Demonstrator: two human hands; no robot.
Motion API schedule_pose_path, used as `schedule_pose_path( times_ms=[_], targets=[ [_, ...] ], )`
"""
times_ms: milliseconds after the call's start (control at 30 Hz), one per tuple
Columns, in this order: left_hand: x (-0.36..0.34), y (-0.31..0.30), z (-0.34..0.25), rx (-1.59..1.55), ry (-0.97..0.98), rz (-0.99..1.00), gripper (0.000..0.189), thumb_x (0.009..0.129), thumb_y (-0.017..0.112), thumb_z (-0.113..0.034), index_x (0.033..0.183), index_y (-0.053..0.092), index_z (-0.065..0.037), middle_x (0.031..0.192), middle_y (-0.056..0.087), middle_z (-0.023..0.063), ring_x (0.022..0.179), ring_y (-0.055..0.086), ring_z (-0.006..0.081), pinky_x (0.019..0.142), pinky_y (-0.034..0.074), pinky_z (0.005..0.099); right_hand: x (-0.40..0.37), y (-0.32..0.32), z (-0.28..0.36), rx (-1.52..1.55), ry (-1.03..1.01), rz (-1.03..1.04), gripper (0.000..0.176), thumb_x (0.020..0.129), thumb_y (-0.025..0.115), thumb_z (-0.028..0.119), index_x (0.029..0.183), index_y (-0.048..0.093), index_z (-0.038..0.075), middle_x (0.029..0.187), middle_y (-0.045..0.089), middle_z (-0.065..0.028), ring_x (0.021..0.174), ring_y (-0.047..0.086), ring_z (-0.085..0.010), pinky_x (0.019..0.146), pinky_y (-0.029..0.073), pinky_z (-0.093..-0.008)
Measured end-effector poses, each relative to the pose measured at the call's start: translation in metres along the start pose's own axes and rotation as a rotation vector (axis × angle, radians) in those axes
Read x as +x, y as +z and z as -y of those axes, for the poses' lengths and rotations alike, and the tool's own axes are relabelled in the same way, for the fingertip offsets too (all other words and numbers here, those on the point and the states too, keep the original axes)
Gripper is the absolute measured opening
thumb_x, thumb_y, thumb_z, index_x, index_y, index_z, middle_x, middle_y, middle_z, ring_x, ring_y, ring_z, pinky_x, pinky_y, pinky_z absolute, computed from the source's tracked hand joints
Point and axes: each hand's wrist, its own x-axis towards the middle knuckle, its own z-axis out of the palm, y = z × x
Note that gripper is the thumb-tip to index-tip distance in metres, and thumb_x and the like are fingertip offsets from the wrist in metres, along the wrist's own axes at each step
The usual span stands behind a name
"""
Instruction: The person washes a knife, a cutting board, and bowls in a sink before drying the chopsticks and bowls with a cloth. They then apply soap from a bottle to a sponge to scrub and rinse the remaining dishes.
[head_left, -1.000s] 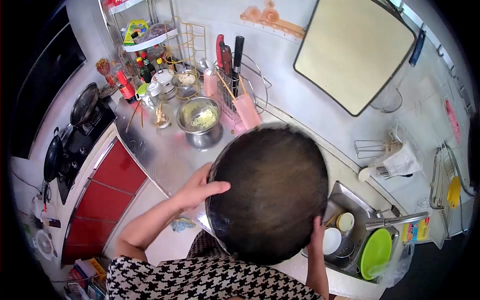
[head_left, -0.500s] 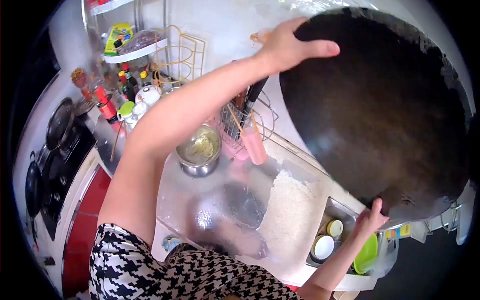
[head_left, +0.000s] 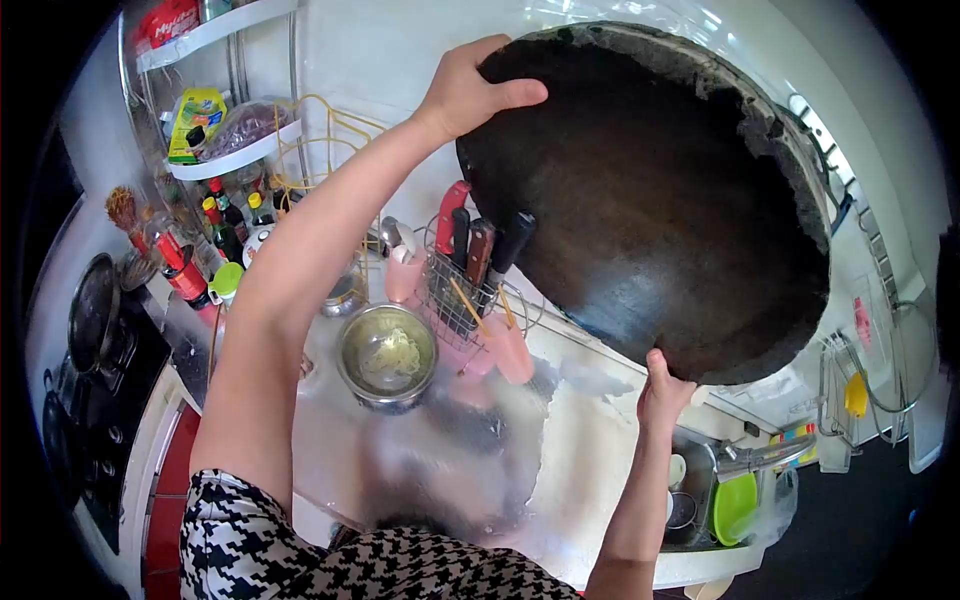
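A large round dark brown board (head_left: 640, 210) with a grey, flaking rim is held up, tilted, above the back of the counter. My left hand (head_left: 475, 90) grips its upper left edge, thumb on the dark face and fingers hidden behind. At its lower edge, my right hand (head_left: 662, 395) holds on with the thumb in front. Below my left forearm, a steel bowl (head_left: 352, 355) with pale, shredded-looking food inside stands on the wet metal counter (head_left: 420, 450).
Behind the bowl are a wire rack of knives (head_left: 470, 245) and a pink cup (head_left: 510, 350) holding chopsticks. A sink (head_left: 695, 465) with a faucet (head_left: 770, 455) and green basin (head_left: 735, 508) is at right. Bottles (head_left: 225, 235) and a stove (head_left: 110, 420) lie left.
Both hands have moved the board left, away from the right edge of view. More of its rim, the knife rack and the faucet now show. The camera view has shifted too.
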Motion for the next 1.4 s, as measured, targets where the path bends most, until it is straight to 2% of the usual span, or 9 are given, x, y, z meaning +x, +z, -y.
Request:
schedule_pose_path(
  times_ms=[433,667,700,800,833,1000,1133,1233,1400],
  targets=[
    [-0.050,-0.037,0.072,-0.036,-0.228,0.022,0.050,0.071,0.069,-0.043,0.095,0.063,0.001,0.086,0.065,0.0103,0.080,0.059,0.0151,0.075,0.046,0.0289,-0.008,0.027,-0.059,-0.025,0.188,0.150,0.050,0.075,0.064,-0.005,0.120,0.042,-0.001,0.108,0.052,-0.0062,0.094,0.051,-0.0136,0.088,0.041,-0.0269],
    [-0.092,-0.044,0.086,0.248,-0.432,0.062,0.062,0.066,0.071,-0.048,0.101,0.061,0.003,0.098,0.063,0.0198,0.093,0.061,0.0269,0.084,0.045,0.0315,-0.020,0.039,-0.107,0.027,0.380,0.140,0.056,0.071,0.068,-0.008,0.120,0.040,-0.003,0.112,0.051,-0.0099,0.097,0.052,-0.0165,0.087,0.042,-0.0289],
    [-0.102,-0.043,0.102,0.317,-0.382,0.050,0.051,0.070,0.070,-0.032,0.104,0.058,0.004,0.094,0.064,0.0138,0.086,0.057,0.0175,0.080,0.045,0.0300,-0.023,0.040,-0.112,0.019,0.411,0.143,0.057,0.071,0.068,-0.008,0.120,0.040,-0.003,0.113,0.051,-0.0100,0.097,0.052,-0.0166,0.087,0.042,-0.0289],
    [-0.121,-0.047,0.122,0.340,-0.378,0.134,0.040,0.069,0.070,-0.032,0.090,0.057,0.000,0.079,0.062,0.0118,0.072,0.052,0.0156,0.072,0.044,0.0308,-0.028,0.034,-0.139,-0.026,0.471,0.178,0.059,0.070,0.068,-0.008,0.122,0.040,-0.003,0.116,0.051,-0.0100,0.102,0.051,-0.0181,0.091,0.040,-0.0297],
    [-0.121,-0.050,0.112,0.361,-0.467,0.183,0.065,0.063,0.072,-0.051,0.096,0.061,0.003,0.088,0.063,0.0208,0.083,0.062,0.0290,0.076,0.047,0.0335,-0.028,0.031,-0.149,-0.021,0.457,0.188,0.059,0.070,0.068,-0.008,0.122,0.040,-0.003,0.117,0.051,-0.0097,0.102,0.051,-0.0183,0.092,0.040,-0.0298],
    [-0.139,-0.051,0.126,0.350,-0.508,0.102,0.068,0.067,0.065,-0.059,0.095,0.061,0.003,0.090,0.062,0.0221,0.087,0.060,0.0315,0.079,0.045,0.0357,-0.023,0.033,-0.153,-0.024,0.435,0.242,0.059,0.071,0.069,-0.006,0.124,0.040,-0.003,0.118,0.052,-0.0089,0.105,0.050,-0.0186,0.095,0.037,-0.0297],
    [-0.146,-0.051,0.117,0.367,-0.674,0.130,0.073,0.074,0.054,-0.063,0.100,0.059,0.004,0.098,0.061,0.0239,0.097,0.057,0.0342,0.085,0.043,0.0387,-0.020,0.023,-0.163,-0.284,0.527,0.309,0.056,0.077,0.070,0.010,0.123,0.041,-0.003,0.117,0.053,-0.0107,0.104,0.051,-0.0174,0.092,0.038,-0.0290],
    [-0.142,-0.052,0.102,0.408,-0.768,0.160,0.073,0.078,0.050,-0.061,0.108,0.055,0.006,0.108,0.057,0.0268,0.104,0.053,0.0359,0.091,0.040,0.0386,-0.020,0.022,-0.174,-0.089,0.493,0.345,0.049,0.080,0.066,0.008,0.120,0.042,-0.005,0.115,0.054,-0.0106,0.101,0.053,-0.0176,0.088,0.043,-0.0290],
    [-0.155,-0.051,0.060,0.592,-0.394,0.119,0.056,0.085,0.053,-0.038,0.119,0.043,0.006,0.115,0.050,0.0261,0.111,0.045,0.0388,0.096,0.036,0.0393,-0.018,0.024,-0.165,-0.145,0.571,0.353,0.049,0.082,0.064,0.008,0.124,0.039,-0.002,0.116,0.052,-0.0099,0.101,0.052,-0.0161,0.087,0.043,-0.0285]
  ],
)
